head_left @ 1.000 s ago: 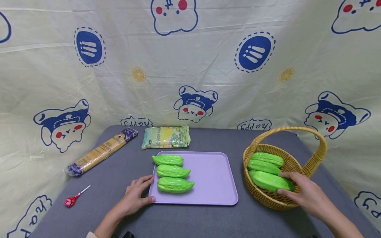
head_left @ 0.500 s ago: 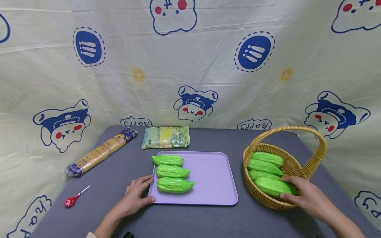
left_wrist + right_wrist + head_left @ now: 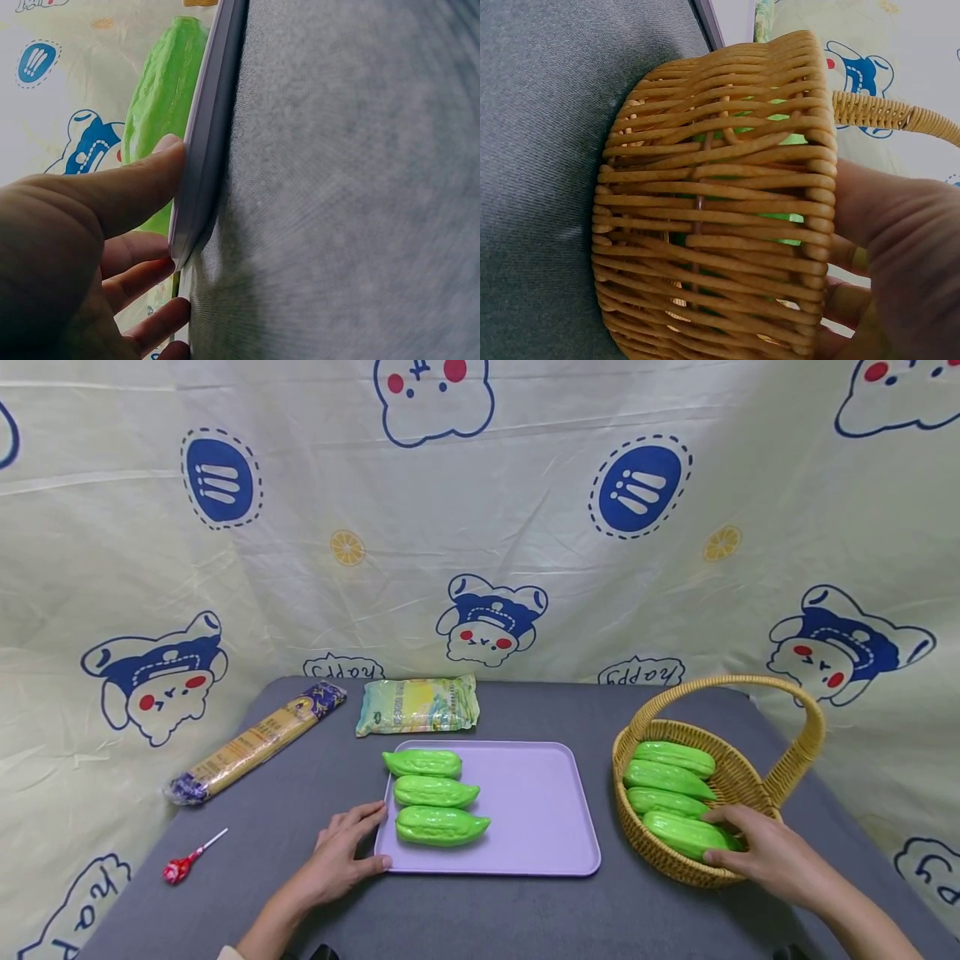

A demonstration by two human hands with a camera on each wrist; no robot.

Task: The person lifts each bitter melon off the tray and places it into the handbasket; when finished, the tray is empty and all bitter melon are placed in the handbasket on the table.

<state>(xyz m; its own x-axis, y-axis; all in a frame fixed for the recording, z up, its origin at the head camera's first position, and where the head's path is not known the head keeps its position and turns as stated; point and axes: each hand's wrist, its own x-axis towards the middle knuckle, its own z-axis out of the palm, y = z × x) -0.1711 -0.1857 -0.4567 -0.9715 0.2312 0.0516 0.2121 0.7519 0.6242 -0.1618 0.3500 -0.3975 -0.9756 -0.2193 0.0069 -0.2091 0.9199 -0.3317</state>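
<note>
In the head view, my left hand point(image 3: 342, 855) holds the lilac tray point(image 3: 536, 810) at its near left corner, thumb on the front rim, fingers along the left side. Three glossy green bitter melons lie in a column on the tray's left part, the closest one point(image 3: 441, 826) pointing right. My right hand point(image 3: 765, 852) reaches over the near right rim of the wicker basket point(image 3: 693, 875). Its thumb and fingers grip the right end of the nearest bitter melon point(image 3: 686, 835). Several bitter melons lie side by side in there. In the right wrist view, the basket wall point(image 3: 720, 187) hides most of them.
Behind the tray lies a green and yellow soft packet point(image 3: 418, 706). A long bag of noodles point(image 3: 258, 743) slants along the left side, with a red lollipop point(image 3: 180, 867) in front of it. The basket's tall handle point(image 3: 731, 683) arches over its opening. A printed curtain point(image 3: 525, 510) hangs behind.
My right hand has shifted its bitter melon toward the basket's near right side and lowered it, uncovering another bitter melon behind. The left hand and tray stay put.
</note>
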